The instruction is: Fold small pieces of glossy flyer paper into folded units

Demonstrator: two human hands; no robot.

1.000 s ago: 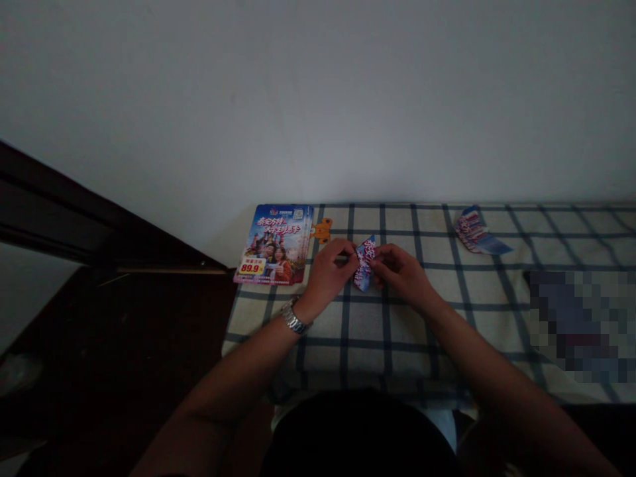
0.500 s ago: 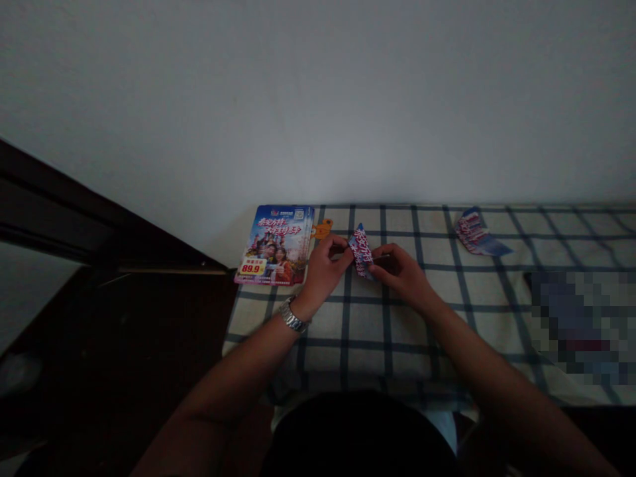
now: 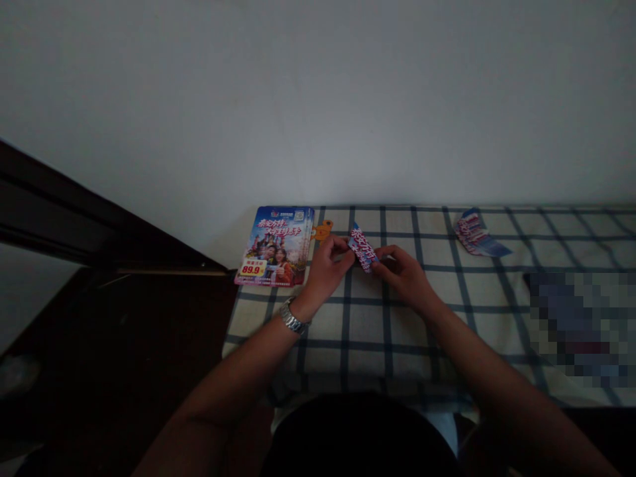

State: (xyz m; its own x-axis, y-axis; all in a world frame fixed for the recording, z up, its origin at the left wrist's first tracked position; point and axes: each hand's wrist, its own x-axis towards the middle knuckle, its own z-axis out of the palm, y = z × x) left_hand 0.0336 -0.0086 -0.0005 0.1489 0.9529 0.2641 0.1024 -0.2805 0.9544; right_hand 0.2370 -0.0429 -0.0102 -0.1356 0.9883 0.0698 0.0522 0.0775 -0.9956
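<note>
A small folded paper, blue and pink with white lettering, is held tilted just above the checked cloth. My left hand, with a metal watch on its wrist, pinches the paper's left edge. On the other side, my right hand grips its lower right edge between thumb and fingers. A stack of printed flyers lies to the left of my left hand, blue at the top and with a yellow price label. An orange cut-out figure lies between the stack and my left hand.
Farther right on the checked tablecloth lies a fanned bundle of folded papers. A pixelated flat item sits near the right edge. The wall rises behind the table, and dark wooden furniture stands at left.
The folded paper now looks narrower and flatter, with its lettering turned more toward me. Both hands stay in nearly the same place.
</note>
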